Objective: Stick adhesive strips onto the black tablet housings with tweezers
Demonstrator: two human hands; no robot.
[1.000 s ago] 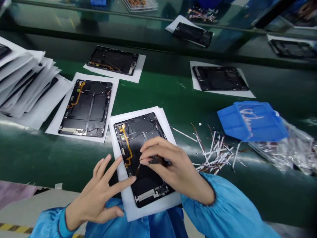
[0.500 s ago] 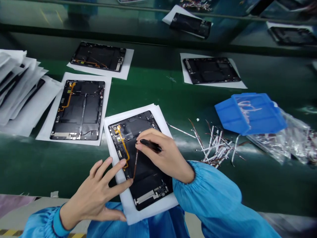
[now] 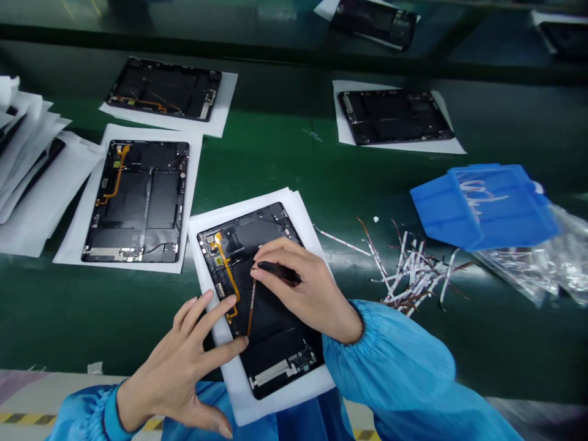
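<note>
Right hand (image 3: 310, 297) | right fingers (image 3: 275, 251) pinching a dark tool (image 3: 280, 271), probably tweezers, just beside a thin brown strip (image 3: 251, 306) | left hand (image 3: 172, 367) | left fingers (image 3: 209, 313) spread on tablet housing (image 3: 280, 349), on white sheet (image 3: 242, 392)

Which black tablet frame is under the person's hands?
The black tablet frame on the nearest white sheet, under the left hand and right hand; the other black frames lie farther away, untouched.

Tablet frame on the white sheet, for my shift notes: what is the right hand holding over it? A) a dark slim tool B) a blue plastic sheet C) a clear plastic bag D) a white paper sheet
A: the right hand pinches a dark slim tool between its fingers, above the tablet frame.
</note>
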